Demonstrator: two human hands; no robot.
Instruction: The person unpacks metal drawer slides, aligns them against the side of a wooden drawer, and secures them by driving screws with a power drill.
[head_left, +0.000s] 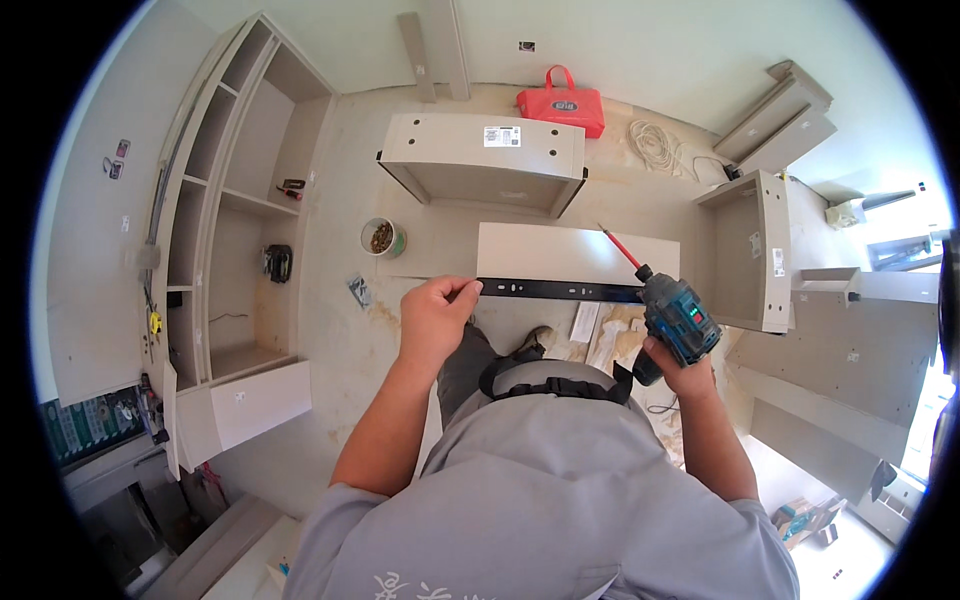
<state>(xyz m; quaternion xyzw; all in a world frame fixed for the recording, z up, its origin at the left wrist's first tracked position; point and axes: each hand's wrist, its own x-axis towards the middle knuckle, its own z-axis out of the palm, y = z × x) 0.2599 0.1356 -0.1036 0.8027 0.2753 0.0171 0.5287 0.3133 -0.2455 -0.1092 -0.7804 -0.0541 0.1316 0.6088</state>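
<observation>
While the left hand [436,318] pinches its left end, the black rail [545,289] runs crosswise toward the right hand [682,370], clasping a drill [680,316]

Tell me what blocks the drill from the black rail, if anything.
Nothing visible stands between the drill, held in the right hand, and the black rail. The left hand is only at its left end.

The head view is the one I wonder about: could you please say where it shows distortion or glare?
Head view: fisheye curving bends the tall cabinet at left, with black corners around; head view: glare whitens parts of the right side; head view: the drill and left hand look reasonably sharp.
</observation>
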